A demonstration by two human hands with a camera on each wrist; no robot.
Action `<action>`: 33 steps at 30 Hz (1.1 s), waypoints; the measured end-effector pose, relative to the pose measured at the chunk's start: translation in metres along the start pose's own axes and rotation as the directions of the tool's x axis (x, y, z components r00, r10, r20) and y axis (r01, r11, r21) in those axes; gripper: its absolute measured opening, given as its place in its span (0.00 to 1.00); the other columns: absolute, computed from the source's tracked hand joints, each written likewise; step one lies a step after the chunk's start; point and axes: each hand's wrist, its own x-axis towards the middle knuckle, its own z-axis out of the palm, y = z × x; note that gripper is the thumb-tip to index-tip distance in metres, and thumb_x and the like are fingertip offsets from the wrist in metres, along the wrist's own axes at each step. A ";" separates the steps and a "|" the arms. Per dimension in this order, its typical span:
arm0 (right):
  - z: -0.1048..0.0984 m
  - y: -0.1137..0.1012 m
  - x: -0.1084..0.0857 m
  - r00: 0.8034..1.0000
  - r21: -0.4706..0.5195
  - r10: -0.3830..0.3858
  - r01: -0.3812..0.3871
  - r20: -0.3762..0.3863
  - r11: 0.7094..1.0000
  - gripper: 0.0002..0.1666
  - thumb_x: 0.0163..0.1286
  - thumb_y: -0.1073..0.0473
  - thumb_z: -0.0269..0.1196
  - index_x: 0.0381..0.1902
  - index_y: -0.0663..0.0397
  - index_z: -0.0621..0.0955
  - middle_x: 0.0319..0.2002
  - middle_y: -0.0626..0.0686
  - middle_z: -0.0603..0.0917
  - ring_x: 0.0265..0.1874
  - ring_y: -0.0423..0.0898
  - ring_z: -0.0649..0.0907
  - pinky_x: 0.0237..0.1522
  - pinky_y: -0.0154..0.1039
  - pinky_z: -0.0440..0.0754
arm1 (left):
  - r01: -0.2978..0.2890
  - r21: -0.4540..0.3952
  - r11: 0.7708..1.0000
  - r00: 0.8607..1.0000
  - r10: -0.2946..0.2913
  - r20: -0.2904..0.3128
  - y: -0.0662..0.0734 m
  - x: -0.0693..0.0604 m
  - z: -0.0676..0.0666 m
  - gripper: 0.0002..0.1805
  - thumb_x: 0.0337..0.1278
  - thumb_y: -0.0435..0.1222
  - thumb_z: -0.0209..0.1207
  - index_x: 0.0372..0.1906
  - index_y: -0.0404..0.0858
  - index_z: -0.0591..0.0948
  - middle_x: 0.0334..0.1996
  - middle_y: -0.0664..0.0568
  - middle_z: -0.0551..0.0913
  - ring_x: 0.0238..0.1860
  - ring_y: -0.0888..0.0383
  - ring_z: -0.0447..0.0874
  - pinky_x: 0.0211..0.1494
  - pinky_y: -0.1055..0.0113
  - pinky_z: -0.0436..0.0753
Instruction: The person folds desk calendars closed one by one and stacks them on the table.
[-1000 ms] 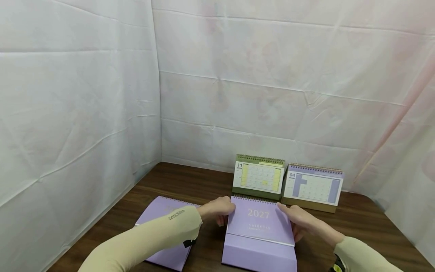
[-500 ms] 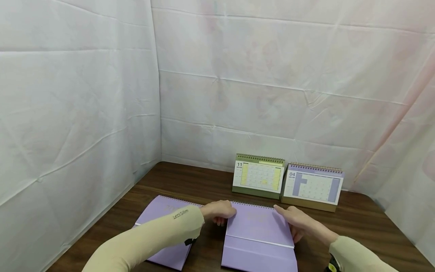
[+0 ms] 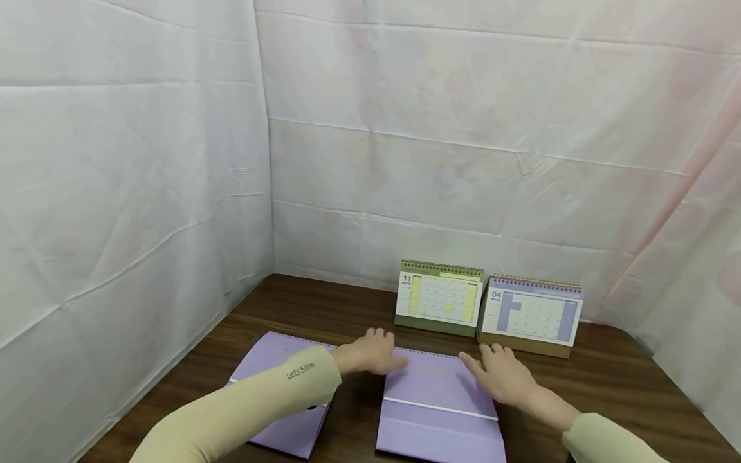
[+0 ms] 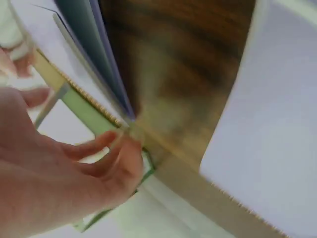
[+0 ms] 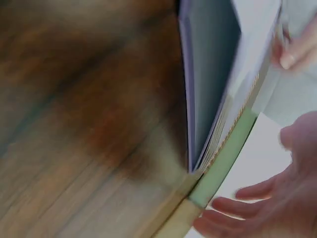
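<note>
A purple spiral-bound desk calendar (image 3: 437, 376) lies low on the table, its cover lettering faint. In the right wrist view a gap shows between its stand board (image 5: 185, 74) and its pages. My left hand (image 3: 372, 353) is at its upper left corner, thumb over the cover and fingers spread forward. At the upper right corner, my right hand (image 3: 505, 375) has its fingers extended and its thumb near the edge. Neither hand grips anything. Whether the thumbs touch the cover, I cannot tell. A second purple calendar (image 3: 289, 429) lies to the left, partly behind my left sleeve.
Behind the hands stand a green desk calendar (image 3: 441, 297) showing 11 and a purple-topped one (image 3: 530, 315) showing 04, side by side. The dark wooden table (image 3: 324, 305) meets white cloth walls (image 3: 382, 167) at the back and left.
The purple calendar has come slightly nearer, away from the green one, and its cover has tipped flatter. Both hands have loosened from its sides and their fingers have straightened.
</note>
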 end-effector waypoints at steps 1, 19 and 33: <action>0.003 -0.002 -0.004 0.996 -0.058 -0.076 0.074 -0.044 0.996 0.45 0.71 0.32 0.48 0.56 0.72 0.75 0.53 0.69 0.79 0.52 0.64 0.79 0.48 0.60 0.79 | -0.070 0.052 0.996 0.998 0.070 0.004 0.001 -0.003 0.000 0.39 0.61 0.63 0.50 0.64 0.37 0.71 0.61 0.43 0.74 0.60 0.49 0.72 0.61 0.54 0.75; 0.041 -0.030 -0.045 0.945 -0.104 -0.297 0.313 0.140 0.944 0.52 0.69 0.27 0.45 0.74 0.63 0.56 0.75 0.66 0.54 0.74 0.68 0.52 0.62 0.79 0.46 | -0.254 0.100 0.962 0.960 0.238 0.149 0.039 -0.030 0.034 0.65 0.38 0.79 0.51 0.78 0.53 0.38 0.79 0.54 0.34 0.79 0.50 0.26 0.74 0.34 0.39; 0.058 -0.025 -0.049 0.947 -0.125 -0.301 0.314 0.111 0.941 0.51 0.69 0.27 0.46 0.74 0.60 0.56 0.75 0.67 0.52 0.74 0.69 0.50 0.64 0.77 0.45 | -0.240 0.122 0.963 0.959 0.216 0.181 0.036 -0.027 0.045 0.64 0.38 0.80 0.49 0.77 0.56 0.36 0.79 0.55 0.33 0.79 0.49 0.26 0.74 0.35 0.36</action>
